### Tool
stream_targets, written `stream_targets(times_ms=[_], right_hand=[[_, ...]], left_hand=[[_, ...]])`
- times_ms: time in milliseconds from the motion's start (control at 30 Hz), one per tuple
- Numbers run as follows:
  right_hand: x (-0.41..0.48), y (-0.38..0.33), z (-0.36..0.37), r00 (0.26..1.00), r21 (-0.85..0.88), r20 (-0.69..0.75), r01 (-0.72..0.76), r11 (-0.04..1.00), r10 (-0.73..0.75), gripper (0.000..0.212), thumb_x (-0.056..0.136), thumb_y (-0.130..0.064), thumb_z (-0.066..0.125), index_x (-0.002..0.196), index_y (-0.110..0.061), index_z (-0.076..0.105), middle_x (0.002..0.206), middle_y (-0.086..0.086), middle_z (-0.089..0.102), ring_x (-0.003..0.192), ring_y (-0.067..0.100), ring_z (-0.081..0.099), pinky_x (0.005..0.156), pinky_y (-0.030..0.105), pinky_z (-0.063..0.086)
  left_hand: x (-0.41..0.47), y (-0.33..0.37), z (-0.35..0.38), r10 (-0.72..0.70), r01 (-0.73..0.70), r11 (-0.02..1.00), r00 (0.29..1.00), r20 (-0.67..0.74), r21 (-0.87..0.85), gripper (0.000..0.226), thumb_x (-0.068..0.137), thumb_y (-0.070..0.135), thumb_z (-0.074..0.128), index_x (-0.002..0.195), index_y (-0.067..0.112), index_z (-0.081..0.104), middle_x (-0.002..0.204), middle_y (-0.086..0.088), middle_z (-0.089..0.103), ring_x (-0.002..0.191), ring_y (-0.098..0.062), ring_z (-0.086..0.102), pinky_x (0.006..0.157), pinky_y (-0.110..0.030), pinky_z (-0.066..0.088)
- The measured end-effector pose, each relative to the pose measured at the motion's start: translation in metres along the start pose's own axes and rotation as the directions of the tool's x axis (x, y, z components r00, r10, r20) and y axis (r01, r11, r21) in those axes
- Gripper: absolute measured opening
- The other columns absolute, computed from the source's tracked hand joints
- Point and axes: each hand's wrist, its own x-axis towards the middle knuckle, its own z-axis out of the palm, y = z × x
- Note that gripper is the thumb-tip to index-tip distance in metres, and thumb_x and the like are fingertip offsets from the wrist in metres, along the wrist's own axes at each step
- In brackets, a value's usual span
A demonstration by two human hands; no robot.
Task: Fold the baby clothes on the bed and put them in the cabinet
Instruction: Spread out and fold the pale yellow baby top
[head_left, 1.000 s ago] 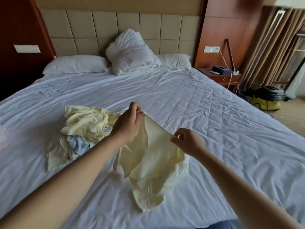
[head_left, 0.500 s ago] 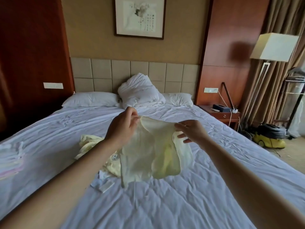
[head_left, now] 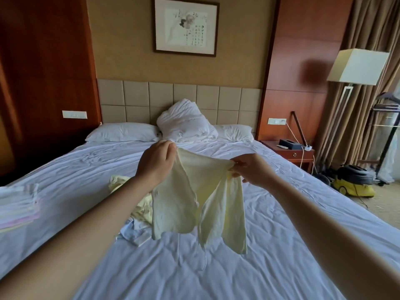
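Pale yellow garment [head_left: 194,204], white bed sheet [head_left: 238,267], perhaps pink-striped stack [head_left: 17,204].

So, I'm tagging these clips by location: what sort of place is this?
Probably a hotel room: a large white-sheeted bed against a padded headboard, a framed picture above, and a floor lamp by heavy curtains.

Single head-worn wide-angle view, close at the near end of the bed [head_left: 86,169], facing the headboard [head_left: 186,94], tilted slightly down.
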Motion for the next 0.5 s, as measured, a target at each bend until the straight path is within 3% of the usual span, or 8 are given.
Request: stream_targets(times_ms=[133, 233, 300, 400, 500], right_hand=[[0.000, -0.003, 0.001, 0.999, 0.016, -0.030, -0.023, 1.000, 0.024, 0.022, 0.090, -0.013, 0.056, 0.076, -0.014, 0.072, 0.069, -0.004, 0.073, 0.063, 0.012, 0.071, 0.064, 0.043, 0.060], [0.001, -0.002, 0.001, 0.995, -0.034, -0.103, -0.015, 0.999, 0.012, 0.028, 0.088, -0.022, 0.062, 0.061, -0.023, 0.067, 0.055, -0.003, 0.065, 0.055, 0.014, 0.061, 0.064, 0.038, 0.055], [0.002, -0.001, 0.002, 0.987, -0.026, -0.159, -0.013, 1.000, 0.009, 0.020, 0.089, -0.025, 0.065, 0.070, -0.025, 0.070, 0.062, -0.007, 0.061, 0.061, 0.014, 0.056, 0.064, 0.030, 0.047], [0.002, -0.002, 0.004, 0.987, 0.125, -0.156, -0.005, 0.992, 0.025, 0.012, 0.092, -0.020, 0.064, 0.089, -0.011, 0.071, 0.074, -0.003, 0.061, 0.067, 0.009, 0.053, 0.060, 0.022, 0.039], [-0.001, -0.005, 0.003, 0.993, 0.354, -0.118, 0.016, 0.935, 0.027, 0.013, 0.096, -0.019, 0.057, 0.087, -0.012, 0.063, 0.072, -0.005, 0.054, 0.063, 0.005, 0.048, 0.054, 0.016, 0.036]], left_hand=[[-0.002, 0.001, 0.001, 0.007, -0.008, 1.000, 1.000, 0.017, 0.020, 0.037, 0.100, 0.032, 0.029, 0.078, 0.012, 0.051, 0.089, -0.005, 0.057, 0.087, -0.027, 0.054, 0.074, -0.042, 0.043], [-0.002, -0.004, 0.005, 0.011, -0.013, 0.999, 0.999, 0.038, 0.036, 0.029, 0.102, 0.025, 0.038, 0.090, 0.006, 0.058, 0.095, -0.006, 0.058, 0.089, -0.026, 0.055, 0.077, -0.045, 0.045], [-0.003, -0.008, 0.008, 0.011, -0.012, 0.999, 0.999, 0.036, 0.038, 0.026, 0.102, 0.026, 0.039, 0.094, 0.007, 0.057, 0.098, -0.005, 0.057, 0.089, -0.025, 0.054, 0.077, -0.046, 0.046], [-0.002, -0.010, 0.010, -0.026, 0.025, 1.000, 0.999, 0.046, 0.008, 0.025, 0.102, 0.030, 0.042, 0.101, 0.010, 0.056, 0.104, -0.005, 0.056, 0.093, -0.024, 0.055, 0.080, -0.045, 0.046], [-0.001, -0.009, 0.011, -0.043, 0.046, 0.995, 0.998, 0.044, -0.087, 0.021, 0.100, 0.029, 0.048, 0.103, 0.011, 0.059, 0.104, -0.002, 0.057, 0.093, -0.021, 0.056, 0.082, -0.041, 0.047]])
